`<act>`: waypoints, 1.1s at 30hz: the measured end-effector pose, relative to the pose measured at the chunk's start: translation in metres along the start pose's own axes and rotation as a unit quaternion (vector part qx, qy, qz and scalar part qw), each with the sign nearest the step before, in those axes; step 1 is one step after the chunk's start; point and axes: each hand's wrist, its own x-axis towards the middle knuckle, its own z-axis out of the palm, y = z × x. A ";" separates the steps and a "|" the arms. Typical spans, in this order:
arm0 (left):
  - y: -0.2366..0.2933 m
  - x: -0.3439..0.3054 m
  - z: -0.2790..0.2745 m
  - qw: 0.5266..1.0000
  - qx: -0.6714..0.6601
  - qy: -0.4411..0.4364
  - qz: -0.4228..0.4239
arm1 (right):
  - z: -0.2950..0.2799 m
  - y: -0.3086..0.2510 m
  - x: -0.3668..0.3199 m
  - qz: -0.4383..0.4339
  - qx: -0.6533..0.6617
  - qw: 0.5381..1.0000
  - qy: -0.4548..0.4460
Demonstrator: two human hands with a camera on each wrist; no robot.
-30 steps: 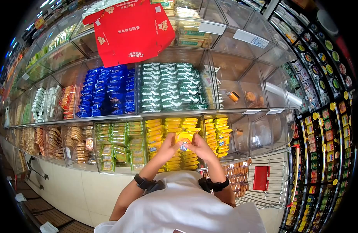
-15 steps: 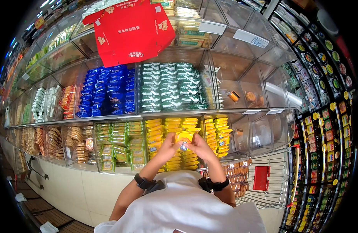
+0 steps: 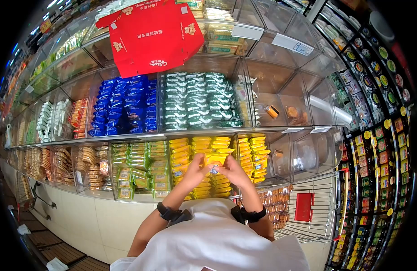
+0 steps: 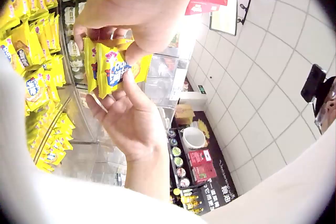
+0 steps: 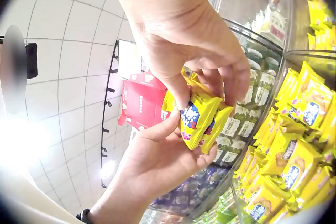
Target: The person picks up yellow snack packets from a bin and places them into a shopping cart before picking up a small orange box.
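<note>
Both hands are on the same little bunch of yellow snack packets (image 4: 113,69). The left hand (image 4: 139,8) pinches them from one side, thumb in front and fingers curled behind. The right hand (image 4: 131,121) takes the other side, thumb pressed on the front packet. So we've got a firm two-handed pinch, nothing hanging loose. The bunch is up in the air, just in front of the clear bin (image 3: 168,178) of matching yellow packs in the lower row. We can't tell whether it brushes the stock behind it.

Room-wise, that bin's front lip and upright dividers sit right behind the knuckles, and the shelf rail (image 3: 195,134) runs just above. Off to the right the clear compartments (image 3: 308,153) hold very little, so there's open space that way. There's also free air between the shelf and the white shirt (image 3: 217,244).

The packets are glossy, crinkly film, small and pillow-shaped, with a blue-and-white logo on the front. The bins are hard see-through plastic with straight edges. Light green packs (image 3: 143,165) sit in the next bin left, with blue packs (image 3: 127,106) and dark green packs (image 3: 197,101) in the row above. A red cardboard box (image 3: 152,36) lies on top with its flaps open. White tiles (image 3: 104,221) cover the wall under the shelf.
</note>
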 end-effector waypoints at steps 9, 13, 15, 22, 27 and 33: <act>0.010 -0.003 0.000 0.999 0.038 0.004 0.001 | 0.000 -0.003 0.000 -0.006 -0.023 1.000 0.016; 0.012 -0.003 0.000 0.999 0.049 0.005 0.000 | 0.000 0.001 0.000 -0.012 -0.023 0.999 0.019; 0.011 -0.003 0.000 0.999 0.044 0.004 0.000 | -0.001 0.001 0.000 -0.010 -0.039 0.999 0.019; 0.000 0.000 -0.001 0.999 0.052 -0.001 -0.004 | 0.000 0.000 0.000 -0.020 -0.029 0.999 0.019; -0.001 -0.001 -0.001 1.000 0.012 -0.004 -0.011 | -0.001 -0.001 0.000 -0.007 -0.051 0.999 0.015; 0.005 -0.002 0.000 1.000 0.020 0.003 -0.005 | 0.002 -0.003 0.000 -0.014 -0.018 0.999 0.022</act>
